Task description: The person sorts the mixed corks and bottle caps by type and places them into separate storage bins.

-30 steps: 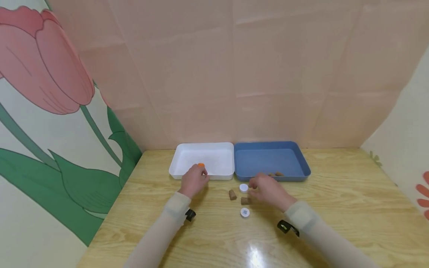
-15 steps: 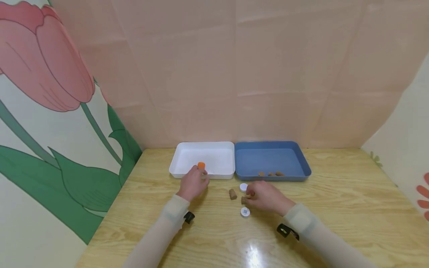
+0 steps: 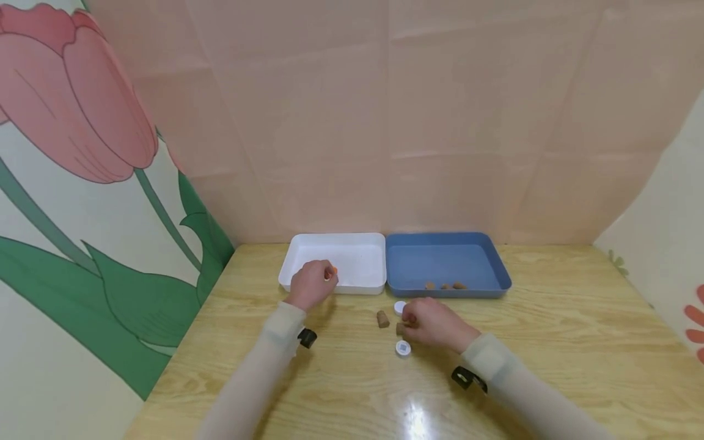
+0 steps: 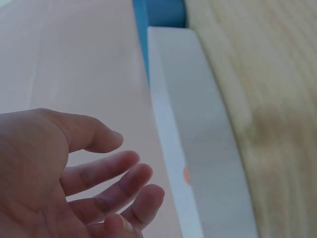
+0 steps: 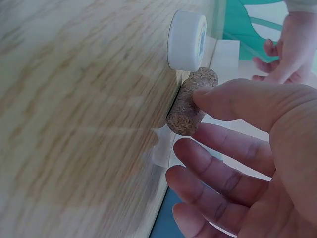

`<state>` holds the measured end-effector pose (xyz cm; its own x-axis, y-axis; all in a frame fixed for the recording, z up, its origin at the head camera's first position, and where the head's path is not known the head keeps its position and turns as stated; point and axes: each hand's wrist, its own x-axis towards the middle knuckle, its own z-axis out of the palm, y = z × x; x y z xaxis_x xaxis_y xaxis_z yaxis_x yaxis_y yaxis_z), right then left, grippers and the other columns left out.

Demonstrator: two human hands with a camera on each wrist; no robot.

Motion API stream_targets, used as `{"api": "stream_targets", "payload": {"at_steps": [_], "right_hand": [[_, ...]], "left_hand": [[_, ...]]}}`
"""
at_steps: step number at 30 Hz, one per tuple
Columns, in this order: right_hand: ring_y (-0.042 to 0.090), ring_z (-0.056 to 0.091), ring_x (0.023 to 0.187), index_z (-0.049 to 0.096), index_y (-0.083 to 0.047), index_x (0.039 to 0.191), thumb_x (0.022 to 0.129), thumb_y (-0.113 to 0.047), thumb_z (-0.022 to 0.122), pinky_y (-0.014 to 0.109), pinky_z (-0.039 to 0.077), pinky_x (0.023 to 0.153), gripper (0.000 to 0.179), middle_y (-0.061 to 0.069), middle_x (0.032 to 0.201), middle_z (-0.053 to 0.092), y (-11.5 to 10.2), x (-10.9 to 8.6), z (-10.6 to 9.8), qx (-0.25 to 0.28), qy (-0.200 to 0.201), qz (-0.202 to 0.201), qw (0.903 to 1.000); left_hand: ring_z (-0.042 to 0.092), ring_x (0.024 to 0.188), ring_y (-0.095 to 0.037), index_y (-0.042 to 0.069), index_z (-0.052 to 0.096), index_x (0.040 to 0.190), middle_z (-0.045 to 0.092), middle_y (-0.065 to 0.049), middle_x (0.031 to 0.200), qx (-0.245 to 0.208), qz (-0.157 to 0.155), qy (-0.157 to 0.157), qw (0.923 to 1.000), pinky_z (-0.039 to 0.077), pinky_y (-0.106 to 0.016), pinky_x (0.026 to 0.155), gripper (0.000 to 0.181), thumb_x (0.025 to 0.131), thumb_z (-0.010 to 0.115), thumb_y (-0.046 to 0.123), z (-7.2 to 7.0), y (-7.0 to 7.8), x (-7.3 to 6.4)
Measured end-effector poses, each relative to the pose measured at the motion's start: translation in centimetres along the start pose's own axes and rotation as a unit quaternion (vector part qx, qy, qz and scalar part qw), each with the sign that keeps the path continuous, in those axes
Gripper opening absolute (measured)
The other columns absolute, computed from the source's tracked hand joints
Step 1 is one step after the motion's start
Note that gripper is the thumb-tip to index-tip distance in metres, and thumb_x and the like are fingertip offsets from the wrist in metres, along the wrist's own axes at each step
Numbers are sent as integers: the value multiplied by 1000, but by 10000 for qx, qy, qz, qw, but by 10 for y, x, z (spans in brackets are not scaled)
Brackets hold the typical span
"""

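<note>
My left hand [image 3: 312, 284] is over the front of the white tray [image 3: 357, 288], holding nothing; its fingers are loosely bent in the left wrist view. Partly hidden behind that hand is an orange object [image 3: 335, 270] in the tray; only a sliver of orange [image 4: 186, 175] shows over the rim from the left wrist. On the table, my right hand [image 3: 437, 322] pinches a cork [image 5: 190, 104] between thumb and index finger. Close by stand a white bottle cap [image 5: 185, 42], another white cap [image 3: 399, 307] and a second cork [image 3: 382, 319].
A blue tray [image 3: 448, 293] adjoins the white one on the right, with several corks [image 3: 445, 286] along its front wall. Both trays stand at the back of the wooden table [image 3: 341, 379], before a paper-covered wall [image 3: 440, 122].
My left hand has lifted slightly and drawn left from the orange object in the white tray. My right hand has come from the blue tray's front down to the cork.
</note>
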<state>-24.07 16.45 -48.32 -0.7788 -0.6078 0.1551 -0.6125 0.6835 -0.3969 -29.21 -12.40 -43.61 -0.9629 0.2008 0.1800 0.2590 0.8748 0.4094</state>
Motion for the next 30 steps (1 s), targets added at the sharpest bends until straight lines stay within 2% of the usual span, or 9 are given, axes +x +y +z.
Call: {"api": "stream_targets", "payload": {"at_steps": [3, 8, 11, 14, 17, 21, 25, 30], "right_hand": [[4, 44, 62, 63, -21, 70, 86, -18, 76, 24, 41, 58, 21, -13, 65, 52, 1, 1, 2, 70, -75, 7, 9999], [4, 45, 61, 62, -22, 69, 86, -17, 74, 24, 41, 57, 22, -12, 64, 51, 3, 1, 5, 204, -142, 52, 9997], [4, 45, 62, 64, -21, 71, 85, -15, 75, 24, 42, 58, 18, -12, 66, 52, 4, 1, 5, 199, -110, 61, 9997], [5, 47, 64, 66, -20, 75, 83, -15, 76, 24, 43, 60, 14, -13, 68, 53, 5, 0, 3, 192, -100, 141, 9997], [4, 50, 65, 68, -19, 79, 83, -16, 76, 24, 46, 62, 9, -13, 70, 56, 6, -2, 0, 251, -82, 229, 9994], [3, 56, 69, 71, -16, 85, 86, -17, 75, 25, 50, 64, 4, -12, 75, 62, 8, -2, -2, 312, 40, 208, 9993], [2, 59, 72, 71, -16, 86, 85, -16, 76, 24, 52, 66, 5, -10, 78, 65, 10, -3, -4, 221, 153, 166, 9995], [3, 61, 73, 72, -15, 87, 85, -14, 76, 25, 53, 67, 4, -9, 80, 67, 10, -5, -7, 204, 176, 99, 9996]], "left_hand": [[61, 70, -12, 13, 72, 93, 70, 1, 87, -55, -73, -72, 9999, 50, -33, 61, 13, 95, 62, 22, -6, 0, 1], [63, 74, -14, 13, 73, 95, 71, 0, 91, -45, -209, -219, 9995, 51, -35, 64, 15, 94, 62, 22, -12, -1, 0], [61, 74, -14, 11, 72, 99, 70, -1, 93, 46, -343, -435, 9985, 50, -34, 64, 17, 93, 62, 23, -15, -1, -1], [59, 73, -16, 8, 70, 106, 69, -3, 96, 134, -540, -784, 9954, 49, -35, 65, 23, 93, 62, 25, -19, -2, -1], [59, 80, -18, 6, 67, 115, 70, -6, 108, 291, -707, -1062, 9914, 51, -38, 72, 32, 93, 61, 28, -24, -4, 0], [62, 91, -22, 5, 66, 118, 68, -9, 119, 518, -825, -1238, 9875, 52, -44, 80, 36, 93, 60, 30, -29, -6, 1], [63, 97, -24, 4, 65, 118, 67, -11, 121, 629, -909, -1403, 9839, 52, -45, 85, 37, 93, 61, 32, -33, -8, 4], [59, 93, -22, 4, 64, 116, 66, -11, 116, 747, -1029, -1621, 9786, 50, -42, 83, 37, 94, 60, 33, -32, -13, 5]]}}
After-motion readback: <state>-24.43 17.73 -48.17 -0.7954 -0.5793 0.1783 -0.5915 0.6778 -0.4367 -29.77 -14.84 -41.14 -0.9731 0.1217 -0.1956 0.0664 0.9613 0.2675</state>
